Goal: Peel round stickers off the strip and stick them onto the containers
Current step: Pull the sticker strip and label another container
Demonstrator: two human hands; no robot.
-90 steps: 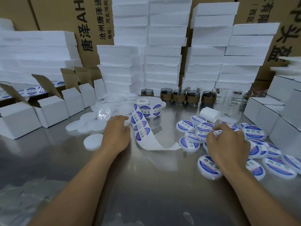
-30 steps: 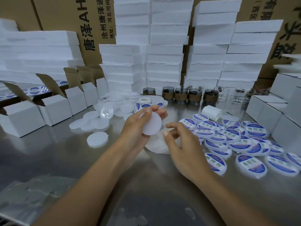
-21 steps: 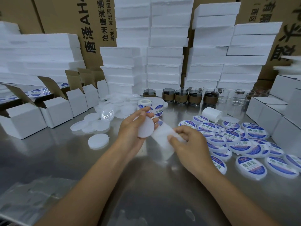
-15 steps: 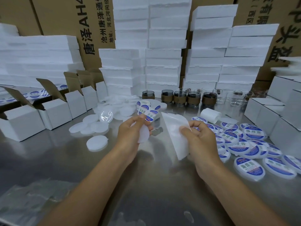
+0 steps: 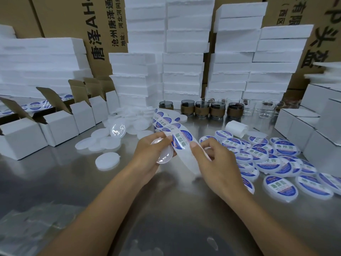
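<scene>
Above the steel table's middle my left hand (image 5: 150, 154) grips a plain translucent round container (image 5: 164, 154) and pinches the left edge of the sticker strip (image 5: 185, 157). A blue and white round sticker (image 5: 181, 140) lies on the strip between my hands. From the right, my right hand (image 5: 215, 161) pinches the strip beside that sticker. The strip runs back to the sticker roll (image 5: 162, 120). Several stickered containers (image 5: 280, 185) lie on the table to the right. Several plain containers (image 5: 108, 160) lie to the left.
Open white cardboard boxes (image 5: 60, 124) line the left side and closed ones (image 5: 304, 126) the right. Glass jars with brown bands (image 5: 201, 108) stand at the back before stacks of white foam slabs (image 5: 182, 58). A roll of white backing paper (image 5: 236, 128) lies right of the sticker roll.
My left hand picked a plain container from the table and raised it. Both hands then lifted the strip and turned it, so a sticker now faces up between them.
</scene>
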